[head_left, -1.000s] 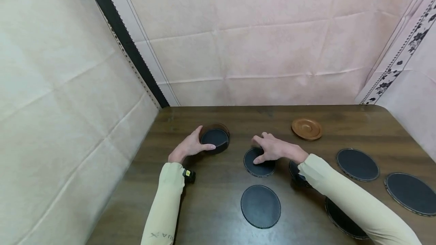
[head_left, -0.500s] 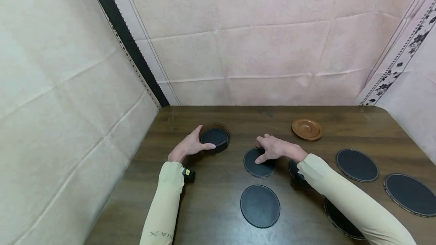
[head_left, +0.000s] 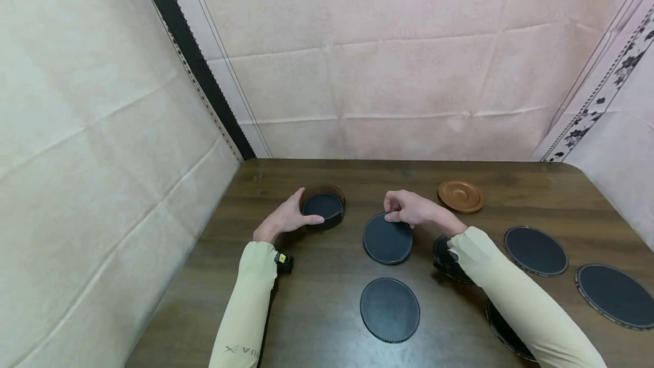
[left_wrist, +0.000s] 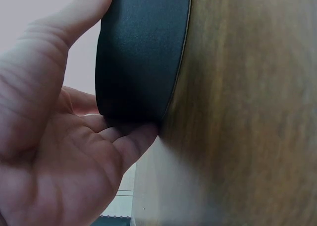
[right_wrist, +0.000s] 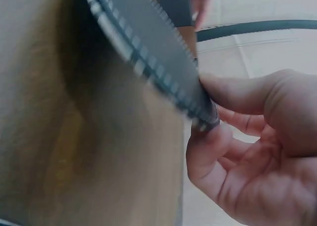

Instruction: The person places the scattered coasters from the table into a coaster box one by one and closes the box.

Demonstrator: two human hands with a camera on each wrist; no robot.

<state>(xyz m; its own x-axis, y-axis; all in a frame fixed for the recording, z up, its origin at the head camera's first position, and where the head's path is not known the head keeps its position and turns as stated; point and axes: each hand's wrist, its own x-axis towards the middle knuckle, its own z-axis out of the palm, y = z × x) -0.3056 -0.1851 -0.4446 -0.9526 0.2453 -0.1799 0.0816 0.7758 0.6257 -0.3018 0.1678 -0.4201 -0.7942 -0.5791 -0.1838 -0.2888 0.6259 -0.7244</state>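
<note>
My left hand (head_left: 286, 220) grips the side of a round black coaster holder (left_wrist: 141, 52) with a brown inside, standing at the table's far left. A dark round surface shows inside it, perhaps a coaster. With thumb and fingers my right hand (head_left: 418, 209) pinches the far edge of a round black stitched coaster (head_left: 386, 242). That coaster is tilted, its pinched edge off the table in the right wrist view. Just in front of it a second coaster (head_left: 390, 310) lies flat.
More black coasters lie to the right, one (head_left: 536, 250) beside another (head_left: 615, 295); two are partly under the right forearm. A brown wooden saucer-like disc (head_left: 461, 196) sits near the far edge of the wooden table (head_left: 317, 300). Pale cloth walls rise behind and left.
My right hand has drawn its fingers to the coaster's far edge and now pinches it, tilting that edge up. The left hand stays on the coaster holder.
</note>
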